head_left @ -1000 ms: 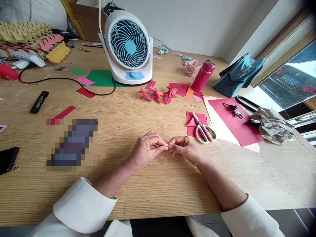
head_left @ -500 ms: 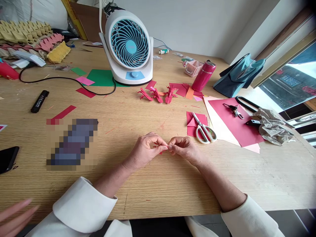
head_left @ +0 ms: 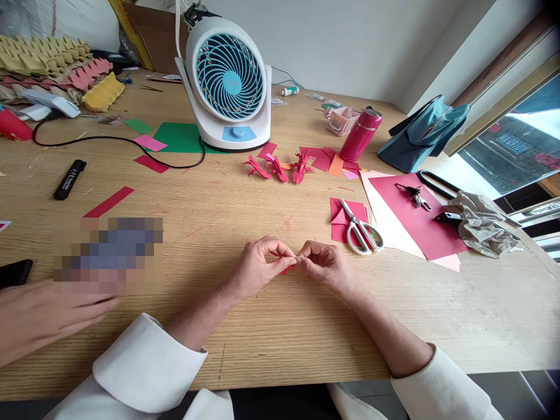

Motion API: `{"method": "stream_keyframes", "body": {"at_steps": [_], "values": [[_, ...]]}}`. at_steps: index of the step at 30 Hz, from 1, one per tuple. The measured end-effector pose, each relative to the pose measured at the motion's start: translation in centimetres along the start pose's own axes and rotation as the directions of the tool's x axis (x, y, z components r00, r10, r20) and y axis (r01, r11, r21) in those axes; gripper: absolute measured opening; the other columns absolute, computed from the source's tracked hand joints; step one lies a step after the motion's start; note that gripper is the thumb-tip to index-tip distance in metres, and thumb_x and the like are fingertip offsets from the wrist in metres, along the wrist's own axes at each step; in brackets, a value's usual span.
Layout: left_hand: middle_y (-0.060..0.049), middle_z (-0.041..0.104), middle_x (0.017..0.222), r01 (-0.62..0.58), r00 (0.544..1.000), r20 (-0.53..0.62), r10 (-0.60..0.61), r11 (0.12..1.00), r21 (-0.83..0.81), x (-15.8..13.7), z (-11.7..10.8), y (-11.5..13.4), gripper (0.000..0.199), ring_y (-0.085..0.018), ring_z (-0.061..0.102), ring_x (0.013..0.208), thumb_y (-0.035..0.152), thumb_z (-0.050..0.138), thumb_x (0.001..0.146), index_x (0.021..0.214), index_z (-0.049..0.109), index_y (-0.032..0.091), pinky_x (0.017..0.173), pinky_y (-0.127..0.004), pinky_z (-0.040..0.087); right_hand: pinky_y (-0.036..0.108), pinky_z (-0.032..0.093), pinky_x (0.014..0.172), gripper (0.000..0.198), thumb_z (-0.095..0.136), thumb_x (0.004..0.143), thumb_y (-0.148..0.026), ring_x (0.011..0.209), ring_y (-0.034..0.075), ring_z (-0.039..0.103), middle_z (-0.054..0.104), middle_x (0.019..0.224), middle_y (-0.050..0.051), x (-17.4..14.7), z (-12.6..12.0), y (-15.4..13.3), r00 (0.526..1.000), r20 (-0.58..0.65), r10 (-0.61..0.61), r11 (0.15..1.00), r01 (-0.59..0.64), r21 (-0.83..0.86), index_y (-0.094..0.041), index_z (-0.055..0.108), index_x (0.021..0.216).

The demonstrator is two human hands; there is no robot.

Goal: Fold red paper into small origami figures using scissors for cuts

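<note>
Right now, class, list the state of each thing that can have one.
Red paper piece, pinched, partly hidden
Left hand, pinching red paper piece
Right hand, pinched, contents hidden
Co-worker's hand, fingers extended
Scissors, closed
Marker, capped
Bottle, upright, lid on
Grey cloth, crumpled
Paper figures, folded
Fan, upright, running unclear
Red sheet, lying flat
Bag, standing

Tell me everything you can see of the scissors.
The scissors look metallic and silvery, with two large loop handles and shorter blades that appear closed. They lie with tips pointing away and leftward, blades on the red paper, handles reaching past it onto the table. Whether one loop overlaps the pale sheet is unclear. Neither the left hand nor the right hand touches them.
</note>
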State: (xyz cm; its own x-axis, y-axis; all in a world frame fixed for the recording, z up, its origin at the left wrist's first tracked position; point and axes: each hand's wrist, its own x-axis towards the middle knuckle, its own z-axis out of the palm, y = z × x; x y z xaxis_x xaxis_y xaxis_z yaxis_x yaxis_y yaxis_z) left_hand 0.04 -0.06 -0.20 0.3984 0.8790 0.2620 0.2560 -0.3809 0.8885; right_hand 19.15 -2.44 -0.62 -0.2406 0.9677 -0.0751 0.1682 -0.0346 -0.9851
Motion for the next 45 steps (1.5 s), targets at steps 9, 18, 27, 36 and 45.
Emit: {"method": "stream_keyframes", "body": {"at_steps": [9, 18, 27, 36, 45], "values": [[0.001, 0.068, 0.069, 0.043, 0.999, -0.015, -0.045, 0.993, -0.113, 0.2, 0.0, -0.1, 0.01, -0.012, 0.063, 0.067, 0.018, 0.066, 0.084, 0.074, 0.068, 0.016, 0.069, -0.023, 0.05, 0.027, 0.035, 0.057, 0.035, 0.072, 0.08, -0.052, 0.059, 0.011, 0.044, 0.055, 0.067, -0.001, 0.1, 0.3, -0.9, 0.999, 0.031, -0.007, 0.997, 0.005, 0.072, -0.018, 0.064, 0.077], [-0.003, 0.071, 0.077, 0.011, 1.0, 0.0, -0.011, 0.983, -0.184, 0.2, 0.2, -0.6, 0.004, -0.013, 0.064, 0.072, 0.018, 0.073, 0.081, 0.077, 0.074, 0.017, 0.068, -0.024, 0.051, 0.026, 0.032, 0.056, 0.034, 0.074, 0.078, -0.049, 0.058, 0.01, 0.041, 0.052, 0.064, -0.003, 0.2, 0.5, -0.3, 0.999, 0.043, 0.026, 0.996, -0.03, 0.084, -0.017, 0.063, 0.075], [-0.001, 0.066, 0.071, -0.022, 1.0, -0.025, 0.018, 0.985, -0.17, 0.3, 0.2, -0.6, 0.01, -0.012, 0.06, 0.069, 0.017, 0.071, 0.082, 0.073, 0.07, 0.016, 0.068, -0.023, 0.049, 0.026, 0.031, 0.056, 0.039, 0.075, 0.075, -0.053, 0.058, 0.01, 0.041, 0.053, 0.064, -0.002, 0.3, 0.3, -0.3, 0.995, 0.067, 0.076, 0.99, -0.084, 0.117, -0.016, 0.062, 0.076], [-0.003, 0.07, 0.078, 0.005, 0.999, 0.043, 0.005, 0.973, -0.23, 0.2, 0.1, -0.8, 0.004, -0.013, 0.063, 0.074, 0.018, 0.072, 0.082, 0.079, 0.075, 0.018, 0.069, -0.024, 0.049, 0.026, 0.029, 0.056, 0.037, 0.068, 0.083, -0.053, 0.058, 0.01, 0.041, 0.052, 0.063, -0.002, 0.2, -0.3, 0.1, 0.983, 0.146, 0.111, 0.989, -0.124, 0.082, -0.016, 0.062, 0.077], [-0.001, 0.064, 0.072, 0.045, 0.999, 0.001, -0.046, 0.959, -0.279, 0.2, 0.5, -1.2, 0.006, -0.011, 0.059, 0.068, 0.019, 0.074, 0.08, 0.075, 0.073, 0.016, 0.064, -0.022, 0.048, 0.025, 0.036, 0.058, 0.038, 0.076, 0.075, -0.053, 0.059, 0.01, 0.046, 0.055, 0.066, -0.002, 0.5, 0.0, 0.1, 0.989, 0.098, 0.109, 0.979, -0.124, 0.162, -0.017, 0.063, 0.075]]}}
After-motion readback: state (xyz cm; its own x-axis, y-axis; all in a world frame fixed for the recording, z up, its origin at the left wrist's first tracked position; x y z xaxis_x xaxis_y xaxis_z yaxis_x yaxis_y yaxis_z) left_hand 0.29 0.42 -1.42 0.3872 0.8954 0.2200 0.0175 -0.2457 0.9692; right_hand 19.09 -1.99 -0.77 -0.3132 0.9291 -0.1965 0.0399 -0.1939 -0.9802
